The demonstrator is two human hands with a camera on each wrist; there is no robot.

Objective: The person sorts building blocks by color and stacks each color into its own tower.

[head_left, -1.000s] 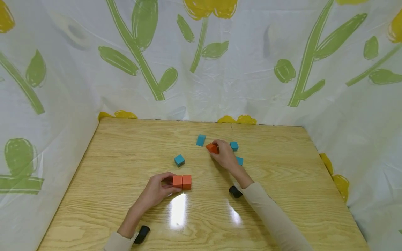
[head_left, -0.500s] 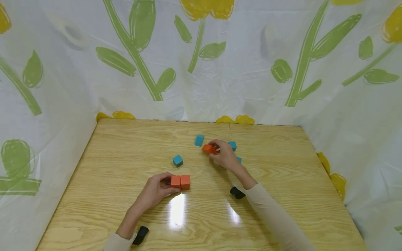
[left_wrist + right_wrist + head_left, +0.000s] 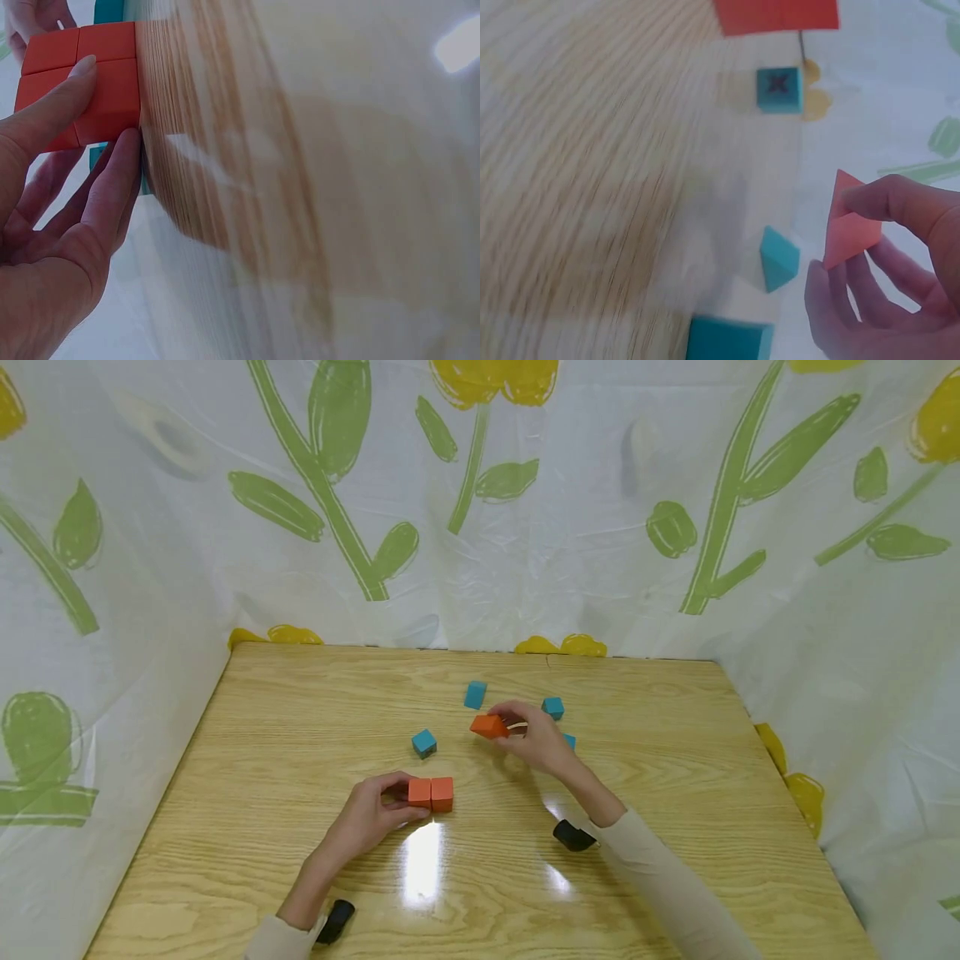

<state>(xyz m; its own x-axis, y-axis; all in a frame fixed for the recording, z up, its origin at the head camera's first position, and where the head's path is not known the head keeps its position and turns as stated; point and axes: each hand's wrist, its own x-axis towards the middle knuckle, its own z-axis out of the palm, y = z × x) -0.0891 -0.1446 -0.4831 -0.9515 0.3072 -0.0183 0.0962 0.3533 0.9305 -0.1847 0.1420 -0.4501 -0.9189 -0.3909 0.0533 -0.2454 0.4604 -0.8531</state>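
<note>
My left hand [image 3: 372,814] grips a stack of red cubes [image 3: 431,794], two wide and two high in the left wrist view. There the thumb lies across the near faces [image 3: 107,101] and the fingers sit behind and below. Over the table's middle, my right hand [image 3: 536,739] pinches an orange-red triangular block [image 3: 489,727] between thumb and fingers, raised above the wood. In the right wrist view this triangular block [image 3: 853,225] shows a sloped face. Close to its left stands a blue cube [image 3: 424,743], marked with a dark X in the right wrist view.
Behind the right hand lie a blue wedge-like block [image 3: 476,695] and a blue cube [image 3: 552,708]. Another blue block [image 3: 571,742] is partly hidden by that hand. A flower-printed white curtain [image 3: 570,552] encloses the wooden table [image 3: 300,710] at the back and sides.
My right hand has carried the orange-red triangular block left and slightly nearer, turning it a little on the way. My left hand stays on the red cubes.
</note>
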